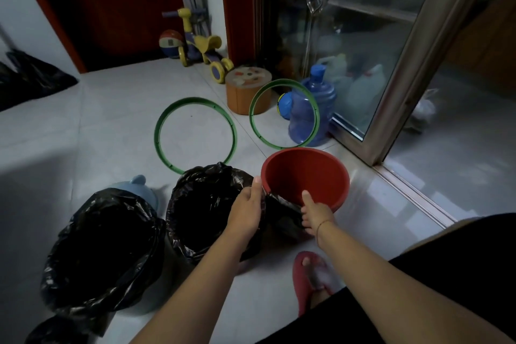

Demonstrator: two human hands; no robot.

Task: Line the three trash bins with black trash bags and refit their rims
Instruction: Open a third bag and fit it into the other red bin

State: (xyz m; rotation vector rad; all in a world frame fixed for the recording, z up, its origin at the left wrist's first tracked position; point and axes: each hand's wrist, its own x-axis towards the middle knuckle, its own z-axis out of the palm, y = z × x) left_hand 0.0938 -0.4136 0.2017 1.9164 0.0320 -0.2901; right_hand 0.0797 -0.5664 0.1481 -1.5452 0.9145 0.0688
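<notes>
Three bins stand in a row on the floor. The left bin (106, 248) and the middle bin (206, 207) are each lined with a black bag draped over the top. The red bin (307, 173) on the right is bare inside. A black trash bag (282, 215) hangs over its near edge. My left hand (247, 208) grips the bag at the bin's left rim; my right hand (314, 211) pinches it at the near rim. One green rim ring (195, 134) lies flat beyond the middle bin. A second green ring (284, 113) leans against a blue water jug.
A blue water jug (312, 109), an orange round stool (248, 89) and a toy scooter (201, 45) stand behind the rings. A sliding glass door frame (405, 78) runs along the right. A black bag pile (30, 78) lies far left. My red slipper (312, 279) is near the bins.
</notes>
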